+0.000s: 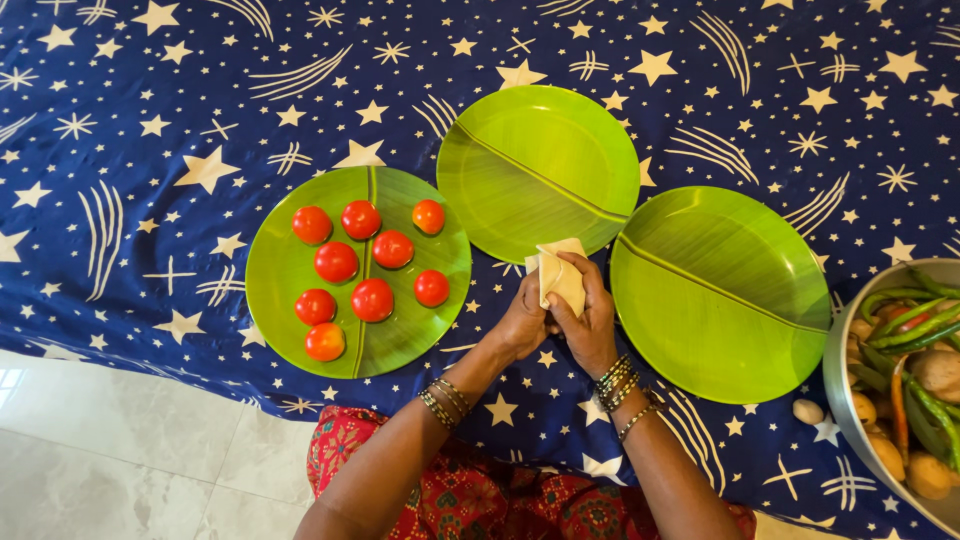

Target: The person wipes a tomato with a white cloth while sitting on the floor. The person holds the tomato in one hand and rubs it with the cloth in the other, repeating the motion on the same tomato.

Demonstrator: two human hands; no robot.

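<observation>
Both of my hands meet at the table's front middle, closed together on a small pale yellow cloth (558, 272). My left hand (523, 320) grips its lower left side and my right hand (588, 322) wraps over it from the right. They hover just below the middle green leaf-patterned plate (538, 170), which holds nothing. To the left, another green plate (272, 272) carries several red tomatoes (371, 299). The third green plate (720, 292) lies bare at the right.
A metal bowl (838, 375) at the right edge holds green chillies (915, 325), potatoes and other vegetables. One small pale garlic clove (807, 411) lies beside it. A dark blue star-printed cloth (150, 150) covers the table; pale floor tiles show at bottom left.
</observation>
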